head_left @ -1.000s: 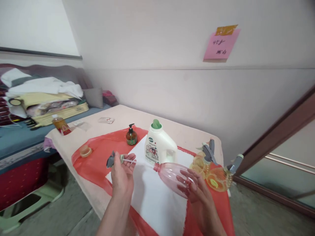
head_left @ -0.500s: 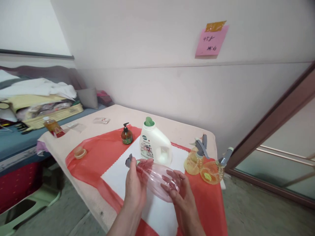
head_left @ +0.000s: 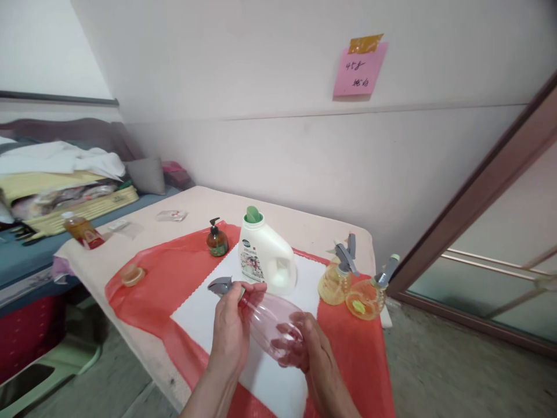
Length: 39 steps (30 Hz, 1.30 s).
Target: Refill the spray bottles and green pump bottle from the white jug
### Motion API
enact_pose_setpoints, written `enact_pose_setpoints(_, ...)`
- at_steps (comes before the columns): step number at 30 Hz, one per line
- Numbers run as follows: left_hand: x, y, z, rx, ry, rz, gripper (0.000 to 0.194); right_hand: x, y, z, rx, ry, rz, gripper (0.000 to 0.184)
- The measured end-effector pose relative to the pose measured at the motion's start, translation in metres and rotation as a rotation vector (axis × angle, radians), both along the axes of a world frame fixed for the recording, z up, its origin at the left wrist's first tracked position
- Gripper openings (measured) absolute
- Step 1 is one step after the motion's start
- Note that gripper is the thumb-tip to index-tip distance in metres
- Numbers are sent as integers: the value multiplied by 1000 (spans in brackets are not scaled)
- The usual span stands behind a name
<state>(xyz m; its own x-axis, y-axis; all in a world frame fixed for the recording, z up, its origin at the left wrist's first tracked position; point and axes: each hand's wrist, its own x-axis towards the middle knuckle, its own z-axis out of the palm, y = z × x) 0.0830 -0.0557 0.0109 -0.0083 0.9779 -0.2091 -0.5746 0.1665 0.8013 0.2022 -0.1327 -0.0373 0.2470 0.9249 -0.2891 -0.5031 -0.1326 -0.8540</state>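
Observation:
A clear pink spray bottle (head_left: 270, 325) lies tilted between my hands above a white cloth (head_left: 204, 313). My right hand (head_left: 315, 354) cups the bottle's round body from below, fingers wrapped round it. My left hand (head_left: 230, 334) grips the grey and green spray head (head_left: 223, 285) at the bottle's neck, fingers closed around it.
A white detergent jug with a green cap (head_left: 263, 255) stands behind my hands. A small brown pump bottle (head_left: 216, 239) is to its left. Two yellow spray bottles (head_left: 348, 284) stand at the right on the red cover (head_left: 156, 278). A tape roll (head_left: 131, 274) and an orange bottle (head_left: 80, 230) lie left.
My left hand brought the spray head from the left to the bottle's neck and now holds it there. The bottle moved left and nearer to me.

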Motion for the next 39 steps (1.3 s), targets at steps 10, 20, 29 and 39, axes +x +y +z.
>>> enact_pose_setpoints(10, -7, 8, 5, -88, -7, 94, 24, -4, 0, -14, 56, -118, 202, 90)
enact_pose_setpoints(20, -8, 8, 10, -113, 9, 139, 22, -4, 3, -9, 60, -153, 211, 91)
enact_pose_setpoints(29, -8, 9, 7, -115, 6, 126, 23, -4, 5, -8, 27, -105, 247, 100)
enact_pose_setpoints(39, -13, 14, 5, -86, 21, 142, 22, -5, 12, -10, -31, -65, 281, 91)
